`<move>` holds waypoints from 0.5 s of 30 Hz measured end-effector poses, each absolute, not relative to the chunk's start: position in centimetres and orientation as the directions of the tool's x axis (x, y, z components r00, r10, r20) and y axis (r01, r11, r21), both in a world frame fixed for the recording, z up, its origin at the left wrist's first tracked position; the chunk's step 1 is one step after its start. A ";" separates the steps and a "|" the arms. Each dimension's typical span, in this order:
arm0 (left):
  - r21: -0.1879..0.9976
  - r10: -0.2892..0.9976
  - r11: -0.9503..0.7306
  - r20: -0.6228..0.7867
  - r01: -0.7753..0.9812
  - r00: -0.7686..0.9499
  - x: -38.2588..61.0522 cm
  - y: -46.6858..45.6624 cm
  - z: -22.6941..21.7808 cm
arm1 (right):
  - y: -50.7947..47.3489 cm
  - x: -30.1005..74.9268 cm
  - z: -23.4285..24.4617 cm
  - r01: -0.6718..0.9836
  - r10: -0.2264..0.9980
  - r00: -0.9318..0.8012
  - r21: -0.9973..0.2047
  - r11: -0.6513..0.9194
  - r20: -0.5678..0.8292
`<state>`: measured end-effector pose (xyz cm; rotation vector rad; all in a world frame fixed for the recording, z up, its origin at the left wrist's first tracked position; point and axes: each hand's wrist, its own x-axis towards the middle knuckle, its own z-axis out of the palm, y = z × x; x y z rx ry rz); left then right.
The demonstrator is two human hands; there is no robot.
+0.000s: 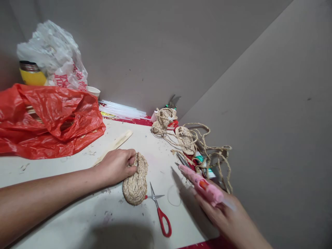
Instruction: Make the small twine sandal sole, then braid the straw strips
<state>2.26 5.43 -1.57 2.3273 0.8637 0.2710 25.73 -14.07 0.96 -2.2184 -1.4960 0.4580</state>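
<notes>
My left hand point(118, 165) pinches the upper left edge of a coiled straw-rope sole point(136, 185), which lies on the white board. In my right hand point(220, 211) is a pink hot glue gun point(201, 183), held above the board's right side, with a clear glue stick point(229, 202) jutting from its back. The gun is apart from the sole. Between the hands, open scissors with red handles point(163, 221) lie on the board; one handle is partly under the sole.
Loose straw rope point(204, 133) and a second coiled sole point(186, 140) lie at the right by the wall. Pruning shears point(173, 102) and several glue sticks point(123, 110) sit at the back. A red plastic bag point(52, 124) covers the left; a flat wooden strip point(118, 142) lies nearby.
</notes>
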 end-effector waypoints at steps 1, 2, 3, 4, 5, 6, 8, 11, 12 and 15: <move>0.625 0.648 -0.585 -0.025 0.517 0.762 2.3 5.4 -1.5 | -14.5 26.2 0.7 0.833 0.923 0.385 -0.427 -0.352 -0.012; 0.622 0.650 -0.585 -0.023 0.520 0.760 2.2 5.3 -1.4 | -14.9 26.5 0.4 0.861 0.917 0.399 -0.343 -0.375 -0.004; 0.619 0.653 -0.586 -0.022 0.523 0.757 2.2 5.3 -1.3 | -15.1 26.6 0.1 0.874 0.910 0.415 -0.274 -0.401 -0.008; 0.616 0.655 -0.588 -0.019 0.525 0.756 2.2 5.2 -1.3 | -15.3 26.6 -0.2 0.879 0.903 0.430 -0.217 -0.424 -0.022; 0.614 0.656 -0.589 -0.016 0.525 0.755 2.2 5.2 -1.2 | -15.4 26.6 -0.4 0.881 0.897 0.441 -0.172 -0.441 -0.045; 0.612 0.657 -0.591 -0.012 0.525 0.754 2.2 5.1 -1.2 | -15.4 26.5 -0.5 0.881 0.892 0.447 -0.137 -0.452 -0.068; 0.610 0.658 -0.595 -0.006 0.524 0.753 2.2 5.1 -1.3 | -15.4 26.5 -0.6 0.886 0.890 0.446 -0.092 -0.455 -0.096; 0.610 0.657 -0.598 0.002 0.520 0.754 2.1 5.1 -1.4 | -15.9 26.5 -0.2 0.907 0.909 0.416 -0.048 -0.417 -0.030; 0.611 0.658 -0.598 0.004 0.519 0.753 2.1 5.1 -1.4 | -16.1 26.3 0.0 0.916 0.916 0.400 -0.040 -0.399 0.025; 0.613 0.660 -0.599 0.013 0.515 0.751 2.1 5.1 -1.4 | -16.9 24.6 0.7 0.959 0.947 0.281 -0.092 -0.269 0.157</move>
